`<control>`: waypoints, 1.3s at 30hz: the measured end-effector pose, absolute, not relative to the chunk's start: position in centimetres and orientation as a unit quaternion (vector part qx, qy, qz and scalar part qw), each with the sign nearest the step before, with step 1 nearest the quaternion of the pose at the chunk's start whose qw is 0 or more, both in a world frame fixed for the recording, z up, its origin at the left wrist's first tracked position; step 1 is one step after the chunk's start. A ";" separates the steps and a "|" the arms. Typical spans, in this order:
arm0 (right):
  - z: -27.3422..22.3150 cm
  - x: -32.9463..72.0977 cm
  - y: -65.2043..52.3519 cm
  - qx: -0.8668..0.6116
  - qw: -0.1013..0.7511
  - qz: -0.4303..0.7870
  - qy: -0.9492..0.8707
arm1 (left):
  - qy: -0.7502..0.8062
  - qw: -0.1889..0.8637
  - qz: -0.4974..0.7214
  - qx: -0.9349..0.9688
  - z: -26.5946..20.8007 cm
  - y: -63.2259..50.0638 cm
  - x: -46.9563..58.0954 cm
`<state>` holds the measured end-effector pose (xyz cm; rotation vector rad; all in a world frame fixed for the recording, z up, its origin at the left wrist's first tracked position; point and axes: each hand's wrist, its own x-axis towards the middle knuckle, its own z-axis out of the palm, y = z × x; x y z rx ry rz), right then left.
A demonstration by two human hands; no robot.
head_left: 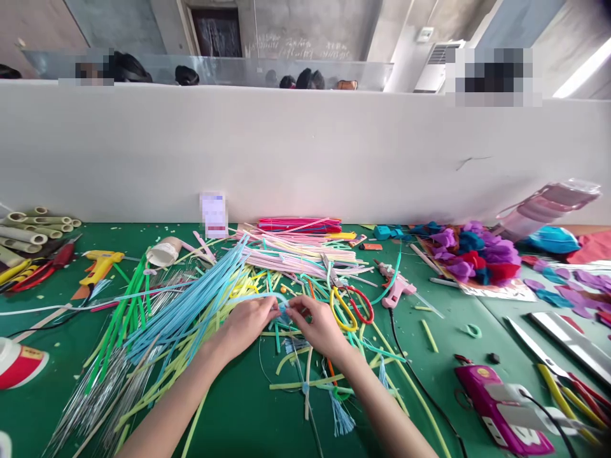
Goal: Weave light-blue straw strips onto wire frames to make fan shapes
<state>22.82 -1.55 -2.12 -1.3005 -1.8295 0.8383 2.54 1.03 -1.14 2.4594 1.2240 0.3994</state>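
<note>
In the head view, my left hand (251, 320) and my right hand (319, 323) meet above the middle of the table. Their fingertips pinch a light blue plastic strip (273, 296), which bends in a small arc between them. The fingers partly cover it. Beneath my left forearm lies a heap of long blue strips (191, 296) and yellow-green strips (184, 366). Scissors with one yellow and one red handle (354, 308) rest just right of my right hand. Below the hands are crossed yellow-green pieces (284, 386) and a blue tassel (342, 416).
A yellow glue gun (101, 266) and bamboo tubes (35, 229) are on the left. To the right lie a pink glue gun (397, 287), purple and red petals (482, 254), large scissors (548, 356) and a magenta device (501, 410). A white partition (305, 152) stands behind.
</note>
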 end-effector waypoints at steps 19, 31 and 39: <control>-5.5 23.4 -2.0 -0.524 0.408 0.301 -0.684 | 0.445 0.368 0.347 0.739 -4.6 -1.1 3.5; -5.5 22.9 -2.9 -0.511 0.362 0.222 -0.748 | 0.409 0.169 0.309 0.842 -5.2 -1.6 5.1; -6.2 22.6 -2.6 -0.526 0.443 0.361 -0.630 | 0.434 0.317 0.372 0.757 -5.1 -1.3 4.7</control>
